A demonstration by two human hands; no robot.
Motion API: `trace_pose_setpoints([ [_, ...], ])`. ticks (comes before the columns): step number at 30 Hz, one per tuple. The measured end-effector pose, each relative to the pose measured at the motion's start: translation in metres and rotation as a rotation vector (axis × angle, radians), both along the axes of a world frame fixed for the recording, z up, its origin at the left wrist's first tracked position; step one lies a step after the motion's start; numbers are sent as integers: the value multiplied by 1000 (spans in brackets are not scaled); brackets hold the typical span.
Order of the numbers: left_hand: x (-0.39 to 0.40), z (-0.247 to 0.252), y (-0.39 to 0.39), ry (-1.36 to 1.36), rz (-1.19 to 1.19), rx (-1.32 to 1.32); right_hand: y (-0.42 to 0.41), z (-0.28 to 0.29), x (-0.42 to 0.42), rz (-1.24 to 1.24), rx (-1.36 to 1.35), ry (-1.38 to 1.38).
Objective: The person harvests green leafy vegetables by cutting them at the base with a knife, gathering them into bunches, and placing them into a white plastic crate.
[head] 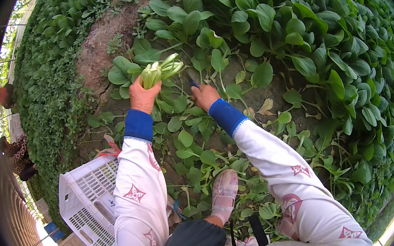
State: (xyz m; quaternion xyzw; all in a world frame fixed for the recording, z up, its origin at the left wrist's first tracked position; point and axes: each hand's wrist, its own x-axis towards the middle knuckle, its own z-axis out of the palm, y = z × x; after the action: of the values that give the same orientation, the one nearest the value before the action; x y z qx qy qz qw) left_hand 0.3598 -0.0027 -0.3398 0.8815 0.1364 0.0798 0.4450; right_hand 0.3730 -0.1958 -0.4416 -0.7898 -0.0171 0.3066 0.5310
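My left hand (144,95) is closed around a bunch of leafy green vegetables (151,74), its pale cut stalk ends pointing up and to the right. Just to the right, my right hand (205,96) grips a dark-handled tool (193,83), low over the soil; its working end cannot be made out. Loose leaves and small plants lie and stand around both hands. Beyond them grow broad-leaved greens (182,20) with rounded dark leaves.
A white plastic crate (90,202) stands at the lower left beside my left arm. Dense greens (341,53) fill the right side. A bare soil strip (102,43) runs at the upper left. People are partly visible at the far left edge. My shoe (225,192) is below.
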Motion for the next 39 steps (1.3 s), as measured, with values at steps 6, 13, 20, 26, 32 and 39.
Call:
trace_pose_setpoints([
  [6,-37,50,-45,23,77,-225,-28,115,-14,-361,369,-304],
  [13,-68,46,-75,-14,140,-304,-16,121,-21,-455,438,-261],
  [20,-82,41,-88,23,165,-389,-17,106,-39,-355,543,-85],
  [26,-90,39,-84,85,202,-608,-38,115,-59,-298,841,450],
  [32,-97,44,-68,22,342,-863,-73,129,-81,-217,819,529],
  [39,-99,55,-64,38,265,-788,-114,119,-59,-315,89,-68],
])
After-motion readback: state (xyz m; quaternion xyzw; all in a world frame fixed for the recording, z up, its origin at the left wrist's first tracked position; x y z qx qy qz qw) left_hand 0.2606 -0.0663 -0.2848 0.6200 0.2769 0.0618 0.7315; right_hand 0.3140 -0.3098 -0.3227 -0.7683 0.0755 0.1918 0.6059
